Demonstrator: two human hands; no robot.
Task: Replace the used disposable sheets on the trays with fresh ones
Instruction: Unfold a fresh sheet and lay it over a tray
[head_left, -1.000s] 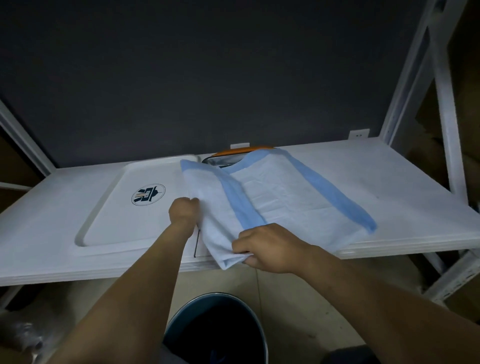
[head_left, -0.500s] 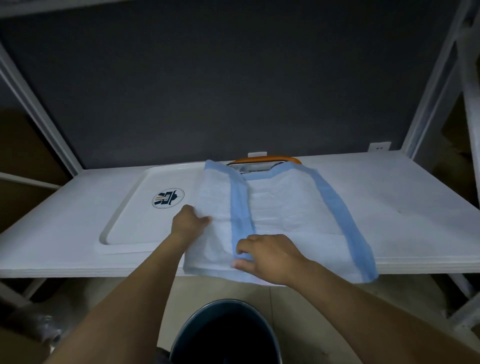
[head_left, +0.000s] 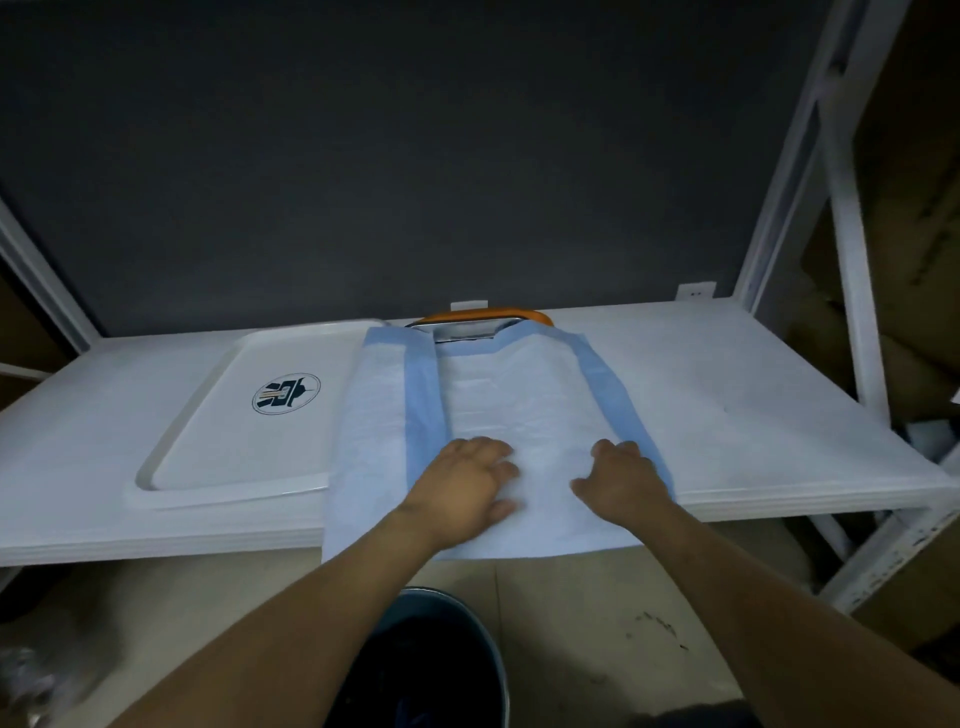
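Note:
A white disposable sheet (head_left: 498, 395) with blue borders lies spread over a tray on the white shelf (head_left: 727, 405). Only the far rim of that tray (head_left: 483, 322), orange and metallic, shows beyond the sheet. The sheet's left part is folded over, and its near edge hangs past the shelf front. My left hand (head_left: 465, 488) rests flat on the sheet near the left blue strip. My right hand (head_left: 621, 480) presses flat beside the right blue strip. A bare white tray (head_left: 208, 431) with a round logo sits to the left, partly under the sheet.
A dark round bin (head_left: 431, 660) stands on the floor below the shelf front, between my forearms. White rack posts (head_left: 847, 260) rise at the right and left ends. A dark wall closes the back. Cardboard boxes (head_left: 914, 156) sit at the far right.
Both hands let go of the sheet's near left fold and moved right, now lying flat on its middle. The sheet has been unfolded flatter, squarer over the tray.

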